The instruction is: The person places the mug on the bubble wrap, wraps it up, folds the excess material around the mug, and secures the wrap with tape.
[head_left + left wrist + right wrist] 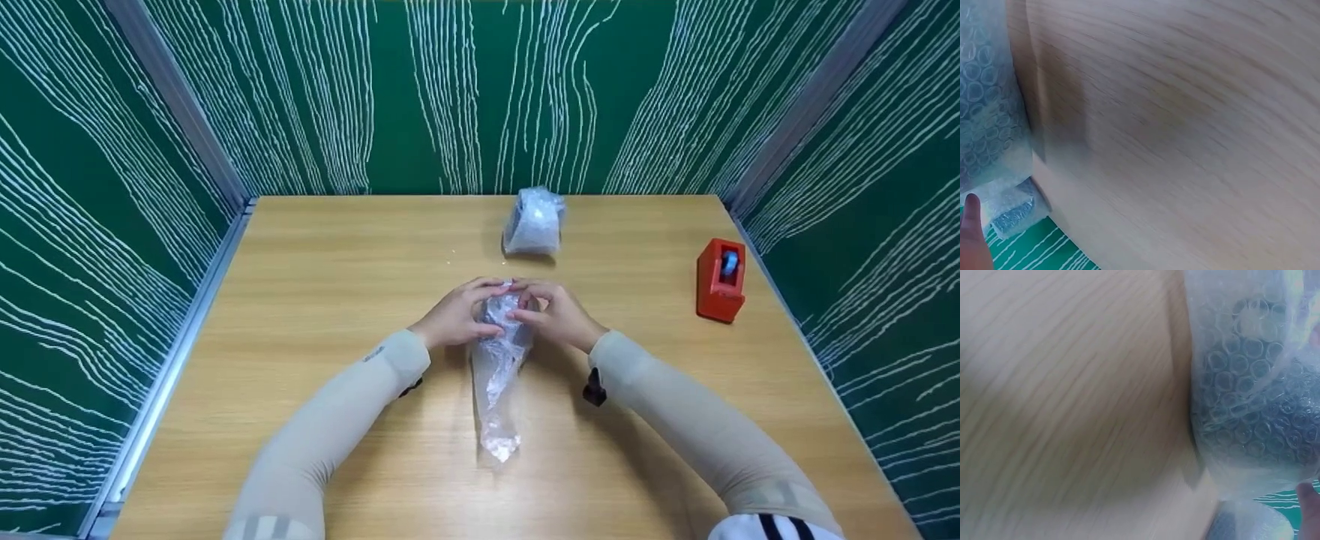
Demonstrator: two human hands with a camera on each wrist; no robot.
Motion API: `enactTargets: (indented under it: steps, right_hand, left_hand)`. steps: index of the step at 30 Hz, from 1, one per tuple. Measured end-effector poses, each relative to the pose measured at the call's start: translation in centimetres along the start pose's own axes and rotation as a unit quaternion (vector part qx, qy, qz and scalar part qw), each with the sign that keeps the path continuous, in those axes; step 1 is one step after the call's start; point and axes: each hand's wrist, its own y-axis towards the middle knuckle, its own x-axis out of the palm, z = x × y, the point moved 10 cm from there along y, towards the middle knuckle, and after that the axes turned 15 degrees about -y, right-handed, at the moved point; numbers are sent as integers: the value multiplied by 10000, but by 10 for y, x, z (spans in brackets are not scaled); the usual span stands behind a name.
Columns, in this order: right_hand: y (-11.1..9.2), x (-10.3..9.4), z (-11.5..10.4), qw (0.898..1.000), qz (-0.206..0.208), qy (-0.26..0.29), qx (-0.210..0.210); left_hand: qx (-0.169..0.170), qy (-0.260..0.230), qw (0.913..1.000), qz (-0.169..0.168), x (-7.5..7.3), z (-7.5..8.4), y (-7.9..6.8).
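A clear bubble-wrap bundle (496, 375) lies lengthwise on the table, its narrow loose tail pointing toward the person. At the bundle's far end, my left hand (459, 311) grips its left side, fingers bent over the far edge and thumb on the near side. From the right, my right hand (559, 315) holds the same end, thumb and fingers bent on the plastic. Rows of bubbles show on the wrap (985, 95) in the left wrist view. In the right wrist view, something dark shows through the wrap (1247, 394); what it is stays hidden.
Beyond the hands, a second bubble-wrapped bundle (536, 221) sits near the table's back edge. A red tape dispenser (721, 281) with a blue roll stands at the right. Green panels (390, 97) with white lines enclose the wooden table (322, 262) at the back and sides.
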Motion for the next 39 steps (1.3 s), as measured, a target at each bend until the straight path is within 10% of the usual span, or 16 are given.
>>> enactTargets:
  steps: [12,29,39]
  right_hand:
    - [-37,-15,-32,9883,557,-753,-1203]
    - [-67,23,-21,9928,-439,-1113,-26]
    - [-84,19,-33,9901,99,-1393,121]
  left_hand:
    - [-390,100,9986,340,-16,-9,-1]
    - [-907,170,9942,547,-18,-19,11]
    - [-875,163,9944,568,-19,-22,13]
